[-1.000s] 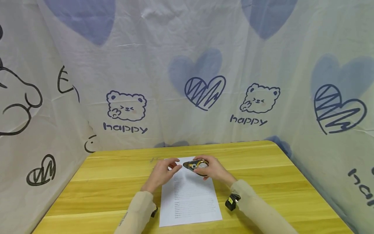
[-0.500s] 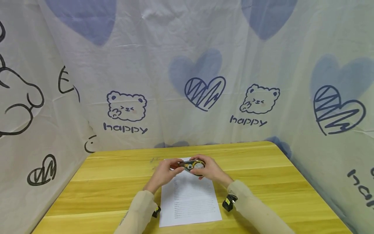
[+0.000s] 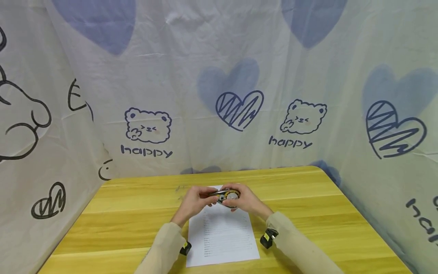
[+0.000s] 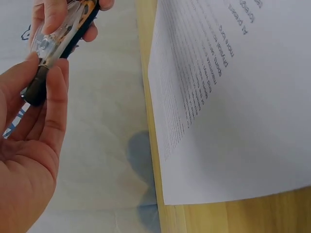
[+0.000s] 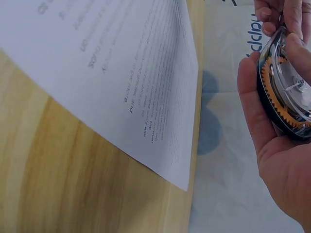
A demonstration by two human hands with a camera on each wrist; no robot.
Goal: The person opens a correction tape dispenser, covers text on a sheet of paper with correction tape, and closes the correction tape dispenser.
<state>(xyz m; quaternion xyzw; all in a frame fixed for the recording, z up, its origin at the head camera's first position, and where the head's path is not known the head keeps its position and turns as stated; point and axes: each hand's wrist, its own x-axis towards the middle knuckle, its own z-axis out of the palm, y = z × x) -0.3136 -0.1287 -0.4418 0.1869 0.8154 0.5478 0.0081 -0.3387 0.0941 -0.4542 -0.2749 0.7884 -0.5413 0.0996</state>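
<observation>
A correction tape (image 3: 232, 196) with a clear case and an orange toothed wheel (image 5: 270, 90) is held above the printed sheet. My right hand (image 3: 248, 200) grips its wide round body, thumb on the clear side and fingers around the far edge. With thumb and fingers, my left hand (image 3: 192, 202) pinches the narrow front end, where a dark tip or cap (image 4: 37, 88) shows in the left wrist view. Part of that end is covered by the left fingers in the head view. Beneath both hands lies the white sheet of paper (image 3: 227, 238) with lines of print.
The sheet lies on a yellow wood-grain table (image 3: 130, 217). A pale cloth (image 3: 191, 57) with hearts and bears hangs behind and along both sides of the table. A small black camera (image 3: 268, 238) sits at the right wrist.
My left hand has moved right and taken hold of the correction tape's narrow end, where before it was apart from it. The right hand has shifted slightly left with the tape.
</observation>
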